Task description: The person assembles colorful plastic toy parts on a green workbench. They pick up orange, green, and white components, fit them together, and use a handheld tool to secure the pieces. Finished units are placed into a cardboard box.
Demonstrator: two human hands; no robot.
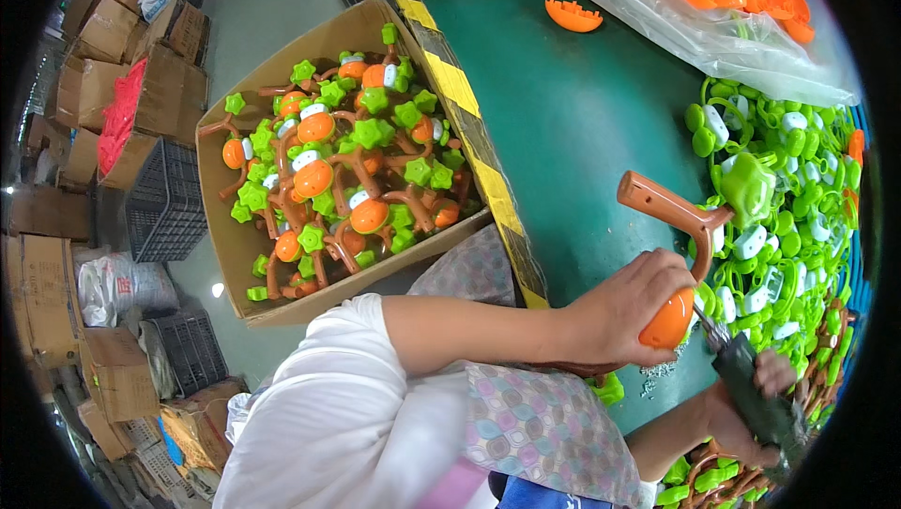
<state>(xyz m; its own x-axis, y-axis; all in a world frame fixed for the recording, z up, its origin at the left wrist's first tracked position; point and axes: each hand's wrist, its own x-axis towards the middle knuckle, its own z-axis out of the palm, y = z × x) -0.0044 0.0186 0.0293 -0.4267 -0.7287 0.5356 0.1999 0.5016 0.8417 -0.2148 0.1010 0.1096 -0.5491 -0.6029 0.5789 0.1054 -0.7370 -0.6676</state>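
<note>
orange dome (pixel 664 321): glossy smooth plastic | brown forked tube (pixel 666 205): smooth plastic, soft sheen | tool bit (pixel 706 325): bright metal | small silvery parts (pixel 659 374): metal-looking | tabletop (pixel 563 124): smooth, faint gloss | edge tape (pixel 458 89): scuffed | carton (pixel 228 274): matt cardboard | bag (pixel 648 14): crinkled, shiny plastic film | sleeve (pixel 314 396): matt white cloth | patterned lap cover (pixel 544 425): matt fabric

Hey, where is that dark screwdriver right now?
The dark screwdriver is at the lower right of the head view, gripped in the right hand, its bit aimed at the orange rounded part held in the left hand.
</note>
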